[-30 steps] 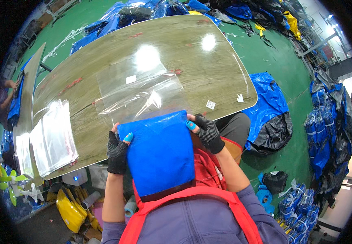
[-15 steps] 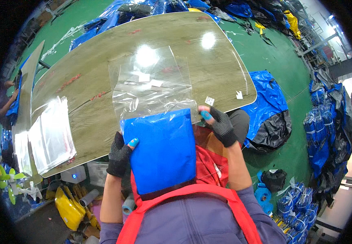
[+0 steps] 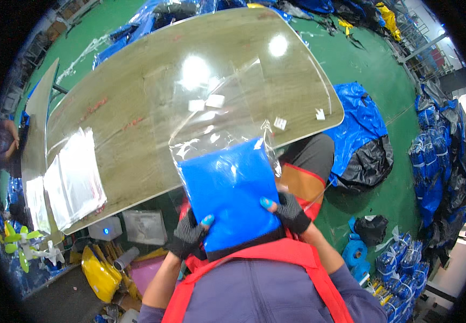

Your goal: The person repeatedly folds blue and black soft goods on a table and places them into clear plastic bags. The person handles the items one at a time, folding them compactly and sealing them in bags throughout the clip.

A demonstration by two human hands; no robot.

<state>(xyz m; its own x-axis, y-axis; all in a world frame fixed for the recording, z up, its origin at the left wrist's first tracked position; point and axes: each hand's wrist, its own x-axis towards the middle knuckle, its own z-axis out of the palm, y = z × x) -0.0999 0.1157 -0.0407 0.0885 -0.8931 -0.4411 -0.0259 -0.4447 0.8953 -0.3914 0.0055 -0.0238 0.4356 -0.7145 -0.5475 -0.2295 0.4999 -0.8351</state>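
Observation:
A folded blue fabric piece [image 3: 227, 188] sits partly inside a clear plastic bag [image 3: 217, 113], held up over the near edge of a wooden table [image 3: 136, 102]. My left hand [image 3: 189, 236], in a dark glove with blue fingertips, grips the fabric's lower left corner. My right hand [image 3: 288, 211], gloved the same, grips its lower right corner. The bag's upper part stands above the fabric, empty and shiny, with small white labels showing through it.
A stack of clear plastic bags [image 3: 74, 180] lies at the table's left end. Blue and black bundles [image 3: 362, 140] lie on the green floor to the right, with more wrapped blue bundles [image 3: 432, 161] at the far right. Yellow items [image 3: 98, 272] sit under the table.
The clear bag has risen from lying on the table to standing over the blue fabric. Both hands slid down from the fabric's top corners to its bottom corners.

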